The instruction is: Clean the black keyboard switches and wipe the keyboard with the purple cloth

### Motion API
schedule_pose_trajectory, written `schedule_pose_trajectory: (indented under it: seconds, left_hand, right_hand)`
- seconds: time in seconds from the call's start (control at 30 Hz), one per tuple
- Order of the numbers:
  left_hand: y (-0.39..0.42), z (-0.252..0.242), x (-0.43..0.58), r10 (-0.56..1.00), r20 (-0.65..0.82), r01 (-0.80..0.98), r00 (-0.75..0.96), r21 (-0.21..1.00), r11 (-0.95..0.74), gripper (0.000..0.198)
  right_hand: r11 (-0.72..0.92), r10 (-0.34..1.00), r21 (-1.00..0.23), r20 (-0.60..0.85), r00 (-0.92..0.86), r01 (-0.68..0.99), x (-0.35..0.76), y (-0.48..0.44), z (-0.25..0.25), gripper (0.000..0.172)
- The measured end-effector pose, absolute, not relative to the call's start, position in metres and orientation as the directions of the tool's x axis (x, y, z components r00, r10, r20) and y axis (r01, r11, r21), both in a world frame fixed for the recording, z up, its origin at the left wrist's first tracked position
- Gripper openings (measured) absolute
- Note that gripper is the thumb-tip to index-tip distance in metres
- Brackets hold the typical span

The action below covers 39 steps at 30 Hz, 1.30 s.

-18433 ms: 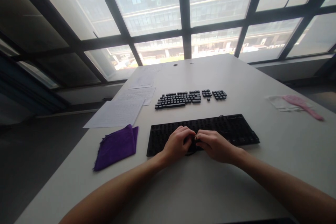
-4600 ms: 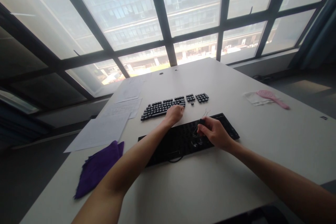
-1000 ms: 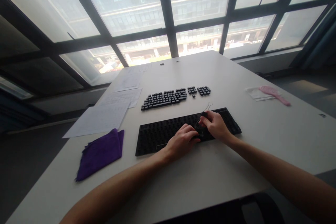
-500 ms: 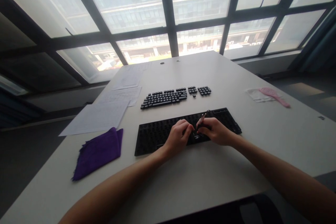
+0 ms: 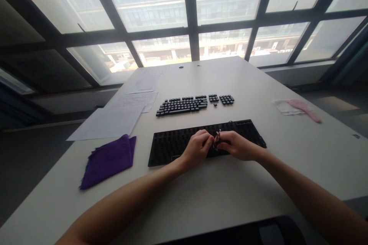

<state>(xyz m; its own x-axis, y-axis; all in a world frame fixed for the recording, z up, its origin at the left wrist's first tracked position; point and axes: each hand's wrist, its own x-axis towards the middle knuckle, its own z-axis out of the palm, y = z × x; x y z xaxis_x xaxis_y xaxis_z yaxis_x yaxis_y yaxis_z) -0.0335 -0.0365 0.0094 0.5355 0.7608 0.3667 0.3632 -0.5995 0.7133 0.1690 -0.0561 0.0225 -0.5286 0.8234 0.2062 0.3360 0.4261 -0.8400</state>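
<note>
A black keyboard base (image 5: pixel 169 145) without its keycaps lies across the table before me, slightly tilted in view. My left hand (image 5: pixel 198 144) is over its middle, fingers curled and thumb pressed to the forefinger; what they pinch is too small to make out. Close against it, my right hand (image 5: pixel 237 145) grips a small shiny metal tool (image 5: pixel 217 136), whose exact kind I cannot tell. The tool's tip is at the left fingertips, just over the base. Beyond the base, black keycaps (image 5: pixel 182 105) lie in keyboard order, with smaller groups of keycaps (image 5: pixel 227 100) to their right.
A folded purple cloth (image 5: pixel 109 162) lies left of the base, with paper sheets (image 5: pixel 109 122) behind it. At the right, a pink hairbrush-shaped object (image 5: pixel 301 107) rests on a white tissue (image 5: pixel 283 107). Large windows stand beyond the white table (image 5: pixel 212 195).
My right hand has turned the metal tool, bringing it upright and closer to the left fingertips. My left hand has stayed over the base. The whole view has shifted slightly.
</note>
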Motion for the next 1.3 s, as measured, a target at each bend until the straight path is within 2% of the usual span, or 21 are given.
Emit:
schedule_pose_trajectory:
  seconds: [0.1, 0.2, 0.33, 0.43, 0.6, 0.87, 1.1, 1.2, 1.3]
  left_hand:
    - [-0.037, 0.01, -0.033, 0.751, 0.359, 0.372, 0.553, 0.701, -0.609, 0.03]
    - [-0.038, 0.011, -0.034, 0.717, 0.349, 0.382, 0.604, 0.662, -0.645, 0.019]
    - [-0.04, 0.011, -0.035, 0.618, 0.316, 0.4, 0.72, 0.538, -0.742, 0.015]
    - [-0.038, 0.009, -0.035, 0.609, 0.294, 0.429, 0.736, 0.493, -0.757, 0.018]
    - [-0.034, 0.003, -0.035, 0.633, 0.298, 0.418, 0.715, 0.544, -0.728, 0.017]
    - [-0.036, 0.006, -0.035, 0.7, 0.322, 0.372, 0.638, 0.667, -0.646, 0.014]
    - [-0.038, 0.002, -0.036, 0.713, 0.399, 0.336, 0.576, 0.68, -0.652, 0.019]
    - [-0.039, -0.001, -0.036, 0.697, 0.454, 0.333, 0.555, 0.647, -0.686, 0.029]
    - [-0.039, -0.003, -0.036, 0.658, 0.509, 0.296, 0.555, 0.619, -0.728, 0.042]
  right_hand:
    - [0.503, 0.754, -0.811, 0.244, -0.609, 0.298, 0.174, -0.058, 0.026, 0.018]
    - [0.537, 0.746, -0.79, 0.28, -0.604, 0.296, 0.174, -0.059, 0.022, 0.021]
    - [0.49, 0.833, -0.808, 0.322, -0.45, 0.328, 0.168, -0.059, 0.01, 0.017]
    - [0.39, 0.886, -0.873, 0.268, -0.38, 0.294, 0.166, -0.058, 0.005, 0.014]
    - [0.279, 0.917, -0.934, 0.19, -0.352, 0.222, 0.166, -0.059, 0.005, 0.011]
    - [0.225, 0.949, -0.969, 0.195, -0.248, 0.101, 0.168, -0.053, 0.006, 0.017]
    - [0.377, 0.904, -0.915, 0.332, -0.268, 0.139, 0.163, -0.06, 0.009, 0.014]
    - [0.453, 0.874, -0.865, 0.383, -0.299, 0.217, 0.162, -0.063, 0.012, 0.012]
    - [0.46, 0.881, -0.839, 0.392, -0.264, 0.291, 0.162, -0.062, 0.013, 0.012]
